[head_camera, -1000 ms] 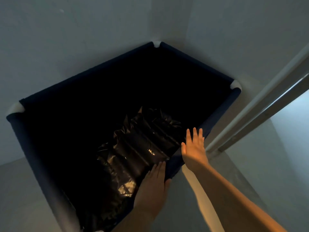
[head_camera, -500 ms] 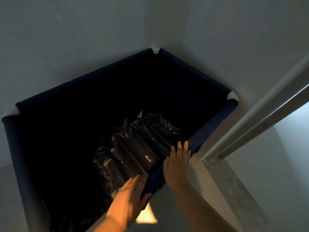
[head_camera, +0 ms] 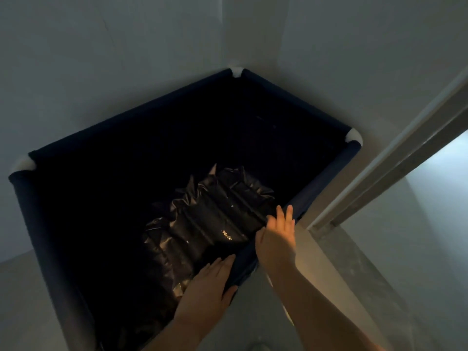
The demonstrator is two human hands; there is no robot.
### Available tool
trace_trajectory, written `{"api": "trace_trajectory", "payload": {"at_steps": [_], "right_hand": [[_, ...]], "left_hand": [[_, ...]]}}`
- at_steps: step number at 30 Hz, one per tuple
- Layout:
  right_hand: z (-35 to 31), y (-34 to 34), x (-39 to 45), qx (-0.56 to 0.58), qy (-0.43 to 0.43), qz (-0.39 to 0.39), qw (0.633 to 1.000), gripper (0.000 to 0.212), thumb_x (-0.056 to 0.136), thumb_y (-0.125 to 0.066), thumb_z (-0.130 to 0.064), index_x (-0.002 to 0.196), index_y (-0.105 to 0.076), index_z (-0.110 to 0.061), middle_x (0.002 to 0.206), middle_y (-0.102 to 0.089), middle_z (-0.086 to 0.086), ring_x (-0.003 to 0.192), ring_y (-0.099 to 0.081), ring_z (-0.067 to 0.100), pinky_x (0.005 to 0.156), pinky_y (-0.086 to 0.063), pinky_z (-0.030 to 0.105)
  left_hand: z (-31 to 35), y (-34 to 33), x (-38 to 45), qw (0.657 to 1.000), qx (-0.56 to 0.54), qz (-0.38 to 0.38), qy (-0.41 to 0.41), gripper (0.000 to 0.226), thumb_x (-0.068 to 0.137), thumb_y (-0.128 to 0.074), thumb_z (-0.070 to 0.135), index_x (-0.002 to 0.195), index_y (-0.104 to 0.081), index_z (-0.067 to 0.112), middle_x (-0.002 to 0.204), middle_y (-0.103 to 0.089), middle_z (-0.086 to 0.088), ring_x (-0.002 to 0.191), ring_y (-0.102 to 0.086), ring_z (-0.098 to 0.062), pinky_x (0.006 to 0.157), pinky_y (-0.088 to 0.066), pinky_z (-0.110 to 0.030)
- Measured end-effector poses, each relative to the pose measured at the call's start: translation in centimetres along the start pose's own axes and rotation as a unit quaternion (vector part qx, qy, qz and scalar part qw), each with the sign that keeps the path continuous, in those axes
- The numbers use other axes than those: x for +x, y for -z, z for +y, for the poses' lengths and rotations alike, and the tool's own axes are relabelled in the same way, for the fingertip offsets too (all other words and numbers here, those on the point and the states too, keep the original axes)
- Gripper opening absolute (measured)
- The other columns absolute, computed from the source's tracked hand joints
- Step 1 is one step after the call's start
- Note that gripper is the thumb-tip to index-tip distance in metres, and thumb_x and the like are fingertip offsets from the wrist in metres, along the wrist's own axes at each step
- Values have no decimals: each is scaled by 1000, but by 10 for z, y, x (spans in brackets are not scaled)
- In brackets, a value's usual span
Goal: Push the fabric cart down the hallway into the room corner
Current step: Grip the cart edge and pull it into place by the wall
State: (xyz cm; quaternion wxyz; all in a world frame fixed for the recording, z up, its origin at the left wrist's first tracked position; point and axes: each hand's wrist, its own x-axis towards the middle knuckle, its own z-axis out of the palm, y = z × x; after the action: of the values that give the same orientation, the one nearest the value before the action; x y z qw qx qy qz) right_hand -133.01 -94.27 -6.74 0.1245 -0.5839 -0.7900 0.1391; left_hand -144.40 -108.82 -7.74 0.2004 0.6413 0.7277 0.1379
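Observation:
The dark blue fabric cart [head_camera: 327,174] has white corner joints, and its far corner sits in the corner where two pale walls meet. A crumpled black plastic bag [head_camera: 210,224] lies inside on the bottom. My left hand [head_camera: 207,287] clasps the near right rim, fingers inside and thumb outside. My right hand [head_camera: 278,239] lies flat against the same rim a little further along, fingers straight and pointing up.
A pale door frame [head_camera: 392,160] runs diagonally on the right, close to the cart's right corner, with a brighter room beyond it. Grey floor [head_camera: 354,287] shows beside my right forearm and to the cart's left.
The cart has slid deeper toward the wall corner. Both hands stayed on the near right rim, and my right hand has flattened against it.

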Motion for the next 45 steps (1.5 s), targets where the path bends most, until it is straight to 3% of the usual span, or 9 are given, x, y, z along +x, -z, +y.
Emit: {"api": "trace_trajectory", "payload": {"at_steps": [5,12,17,25,36,45], "right_hand": [[-16,-6,-13,23,-40,-15,999,43,89,-34,-20,128,-45,-4,156,-19,12,145,7,26,119,1,39],[-62,-20,-47,-7,-42,-5,999,41,93,-32,-21,129,-44,-4,155,-19,13,145,6,28,120,-2,39],[-104,-36,-67,-7,-65,2,998,41,95,-30,-21,129,-42,-2,156,-16,13,145,8,29,120,-2,39],[-144,-56,-76,9,-92,28,995,44,95,-29,-22,134,-38,-4,157,-14,13,145,8,27,120,-4,39],[-130,-57,-29,15,-111,40,993,44,96,-29,-21,135,-36,-2,156,-13,17,145,9,30,120,-3,43],[-85,-49,33,33,-127,78,988,45,95,-32,-20,136,-37,-2,155,-15,19,145,8,33,119,0,46]], "left_hand": [[-22,-3,-15,999,-5,-8,-31,64,93,-40,41,145,-6,27,151,-27,10,137,-20,-9,109,-6,-18],[-66,13,-51,999,5,-6,-41,64,93,-39,43,145,-6,28,150,-31,3,134,-29,-14,107,-21,-23],[-105,35,-71,998,-2,-13,-54,63,93,-41,43,145,-9,30,149,-33,5,132,-32,-11,105,-22,-20],[-148,62,-79,995,-7,-22,-94,60,94,-42,37,144,-8,34,149,-31,13,139,-17,-4,104,-13,-15],[-148,70,-23,992,-5,-18,-122,57,96,-40,37,145,-13,30,149,-32,12,139,-18,-6,102,-12,-13],[-119,66,52,990,3,-7,-138,57,94,-43,41,143,-15,32,145,-36,13,136,-24,-6,106,-27,-22]]}}
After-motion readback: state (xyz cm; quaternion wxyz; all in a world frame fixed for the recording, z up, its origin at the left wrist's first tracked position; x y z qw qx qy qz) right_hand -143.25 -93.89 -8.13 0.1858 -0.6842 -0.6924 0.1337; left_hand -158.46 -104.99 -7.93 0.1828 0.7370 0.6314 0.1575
